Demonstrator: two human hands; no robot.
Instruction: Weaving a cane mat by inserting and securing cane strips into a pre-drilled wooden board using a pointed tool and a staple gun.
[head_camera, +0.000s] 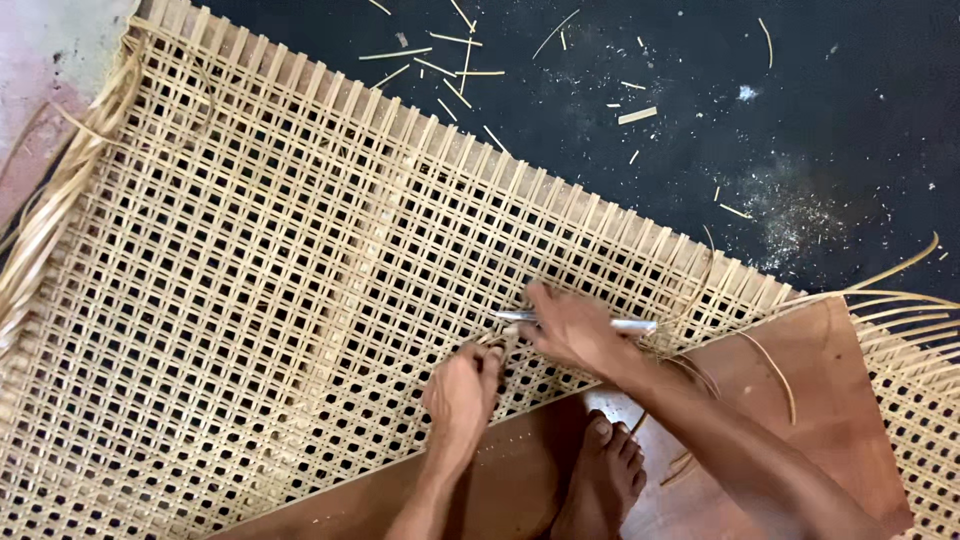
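Our right hand (572, 330) grips a thin metal tool (580, 321); left hand (462, 392) fingers pinch a cane strand (492, 342) near the cane mat (250, 280)'s lower edge. Looks light, springy, brittle; we'd hold close to the weave.

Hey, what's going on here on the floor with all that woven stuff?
A person is working on a large open-weave cane mat spread over a dark floor. The right hand holds a thin metal tool flat against the weave, while the left hand pinches a cane strand right beside it. One bare foot rests on a brown board along the mat's near edge. Loose strands trail off the mat's sides, and cut slivers lie scattered on the floor.
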